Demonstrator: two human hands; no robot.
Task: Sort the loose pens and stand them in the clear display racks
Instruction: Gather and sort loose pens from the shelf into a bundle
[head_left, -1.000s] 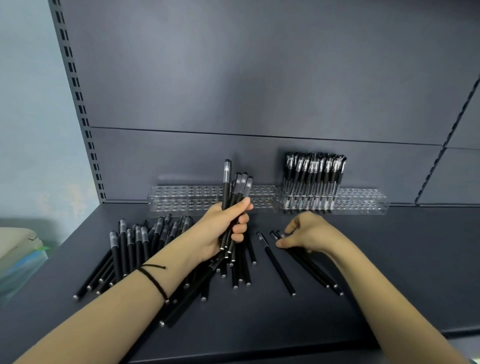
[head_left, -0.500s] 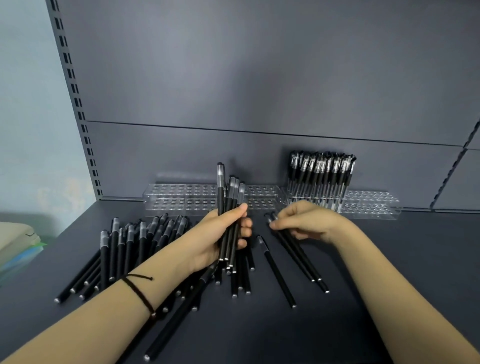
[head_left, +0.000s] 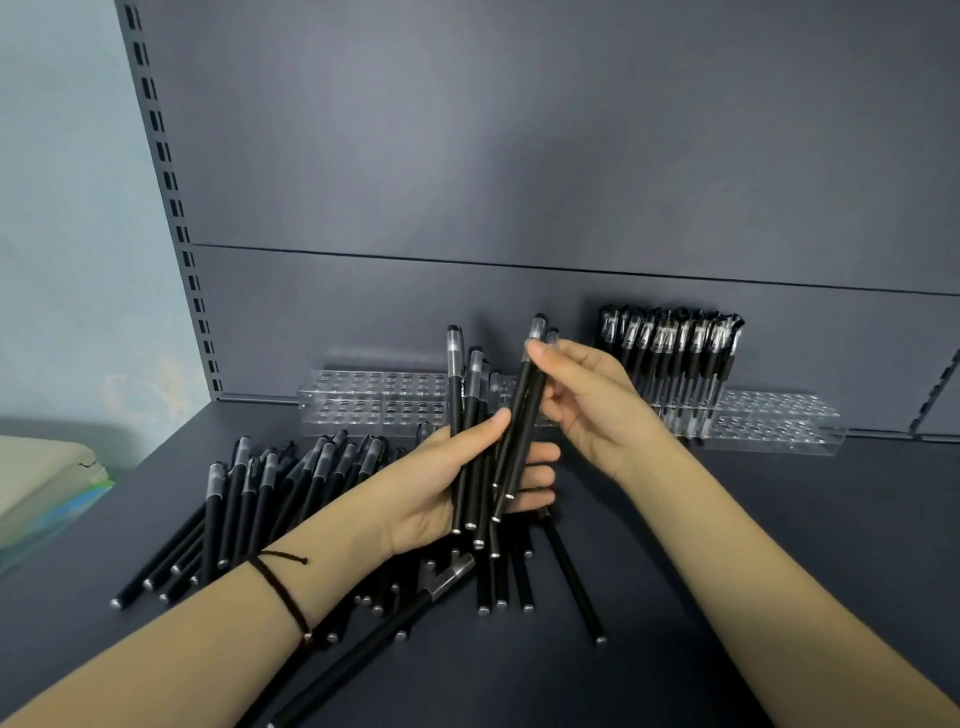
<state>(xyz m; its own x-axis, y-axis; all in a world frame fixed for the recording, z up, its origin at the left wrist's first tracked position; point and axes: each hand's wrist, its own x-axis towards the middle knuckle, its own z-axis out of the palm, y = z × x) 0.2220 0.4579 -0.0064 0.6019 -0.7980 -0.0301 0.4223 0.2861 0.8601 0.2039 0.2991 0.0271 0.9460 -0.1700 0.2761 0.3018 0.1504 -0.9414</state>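
I have both hands up in front of me over the dark grey metal shelf. My left hand grips an upright bundle of slim black pens with clear frosted caps, thumb laid across the front and fingers curled round the back, caps pointing up. My right hand pinches two more black capped pens just below their caps, fingers bent round them, and they tilt so their lower ends lie against the left fingers, right beside the bundle. Whether they already touch the bundle I cannot tell. Below and left of the hands, the pile of loose black pens sprawls on the shelf, mostly fanned with the caps away from me; a few lie straight under my left palm, and a single black pen lies apart to the right of them. At the back, against the grey panel, the left clear plastic display rack with rows of round holes shows open holes, partly hidden behind the bundle. The right clear display rack has a tight block of black pens with clips standing upright at its left end, its right end showing open holes. A thin black cord bracelet sits on my left wrist. A slotted grey upright runs up the left edge of the panel.
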